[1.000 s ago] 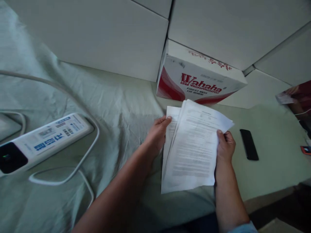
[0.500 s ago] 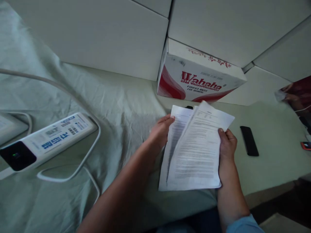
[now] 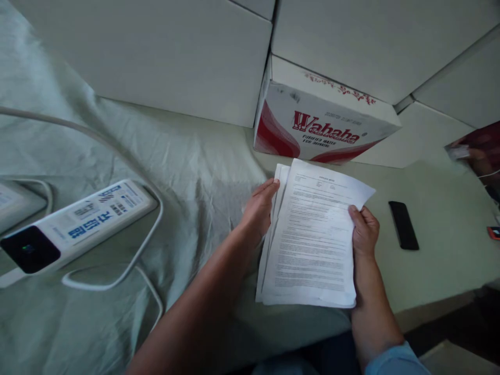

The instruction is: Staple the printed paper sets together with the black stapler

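Several printed sheets of paper (image 3: pixel 312 239) are held up between my two hands, loosely stacked and tilted. My left hand (image 3: pixel 260 208) pinches the left edge of the sheets near the top, its thumb on the front. On the opposite side, my right hand (image 3: pixel 365 229) grips the right edge, thumb on the top sheet and fingers behind. The top sheet lies over most of the others, which show as a narrow strip along the left. Its upper right corner curls outward. The print is too small to read.
A Wahaba-like "Wahaha" water carton (image 3: pixel 324 120) stands against the white panels behind the papers. A black phone (image 3: pixel 403 225) lies to the right. On the left are a white device with a dark display (image 3: pixel 78 224) and a looping cable (image 3: pixel 148 234). Another person's hand (image 3: pixel 478 159) shows far right.
The top sheet has swung left and now covers most of the sheets beneath, closing the gap between them. Both hands keep their hold on the papers.
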`<state>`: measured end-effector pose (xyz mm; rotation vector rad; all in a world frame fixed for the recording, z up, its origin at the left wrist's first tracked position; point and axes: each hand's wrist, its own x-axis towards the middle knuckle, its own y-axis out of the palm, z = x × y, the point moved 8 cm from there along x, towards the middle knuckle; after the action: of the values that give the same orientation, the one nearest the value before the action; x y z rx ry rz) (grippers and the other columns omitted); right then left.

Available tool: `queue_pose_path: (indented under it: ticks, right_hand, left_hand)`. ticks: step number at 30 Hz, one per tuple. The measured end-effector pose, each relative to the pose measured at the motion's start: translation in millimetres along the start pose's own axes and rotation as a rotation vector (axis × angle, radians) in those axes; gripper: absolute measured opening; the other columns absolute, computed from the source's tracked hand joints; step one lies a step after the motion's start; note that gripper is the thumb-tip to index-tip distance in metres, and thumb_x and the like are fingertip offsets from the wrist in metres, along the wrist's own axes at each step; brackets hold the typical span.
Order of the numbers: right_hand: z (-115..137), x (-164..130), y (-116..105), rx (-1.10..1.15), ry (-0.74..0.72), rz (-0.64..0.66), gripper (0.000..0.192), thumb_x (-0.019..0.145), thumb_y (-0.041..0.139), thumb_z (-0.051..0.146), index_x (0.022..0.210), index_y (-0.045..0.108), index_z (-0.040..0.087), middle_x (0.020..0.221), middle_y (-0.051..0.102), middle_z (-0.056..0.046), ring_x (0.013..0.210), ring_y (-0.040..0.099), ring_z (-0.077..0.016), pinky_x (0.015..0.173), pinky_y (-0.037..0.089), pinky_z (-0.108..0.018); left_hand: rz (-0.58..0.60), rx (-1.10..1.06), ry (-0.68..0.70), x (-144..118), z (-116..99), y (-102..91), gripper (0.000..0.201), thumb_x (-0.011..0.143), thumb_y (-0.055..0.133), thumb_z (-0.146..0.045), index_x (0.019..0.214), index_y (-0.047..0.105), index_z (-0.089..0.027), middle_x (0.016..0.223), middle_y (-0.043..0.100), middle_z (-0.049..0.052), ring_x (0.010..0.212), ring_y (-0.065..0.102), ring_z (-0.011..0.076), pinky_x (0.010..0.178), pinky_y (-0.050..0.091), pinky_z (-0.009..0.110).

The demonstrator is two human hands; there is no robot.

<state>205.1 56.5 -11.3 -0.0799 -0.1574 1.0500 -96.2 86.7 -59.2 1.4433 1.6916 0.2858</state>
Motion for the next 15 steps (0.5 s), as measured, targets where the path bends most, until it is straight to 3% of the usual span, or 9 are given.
queue_pose_path:
  ticks: [2, 5, 15]
  right_hand:
    - [1.1, -2.0, 2.6, -0.006, -0.002, -0.002, 0.043, 0.067, 0.095, 0.055, 0.083, 0.081, 0.018, 0.076, 0.074, 0.0, 0.065, 0.058, -0.0134, 0.063, 0.049, -0.028]
    - [2.2, -3.5, 5.3, -0.025, -0.01, 0.006, 0.042, 0.069, 0.093, 0.057, 0.083, 0.08, 0.019, 0.076, 0.073, 0.0, 0.065, 0.059, -0.0138, 0.064, 0.049, -0.028]
    - [4.9, -6.5, 10.7, -0.04, 0.014, -0.01, 0.044, 0.065, 0.093, 0.058, 0.078, 0.077, 0.019, 0.073, 0.071, 0.0, 0.067, 0.059, -0.015, 0.064, 0.05, -0.029]
  left_hand:
    - [-0.024, -0.012, 0.025, -0.6, -2.1, -0.3, 0.043, 0.068, 0.093, -0.046, 0.098, 0.076, -0.02, 0.098, 0.083, 0.007, 0.116, 0.076, 0.0337, 0.095, 0.059, 0.04]
    - [0.031, -0.012, 0.041, -2.5, -4.7, 6.4, 0.043, 0.065, 0.094, -0.046, 0.092, 0.075, -0.019, 0.095, 0.083, 0.007, 0.113, 0.076, 0.0354, 0.094, 0.059, 0.041]
    - [0.098, -0.001, 0.036, -5.5, -7.5, 12.8, 0.043, 0.062, 0.094, -0.047, 0.089, 0.075, -0.018, 0.091, 0.082, 0.005, 0.106, 0.077, 0.0333, 0.091, 0.058, 0.039]
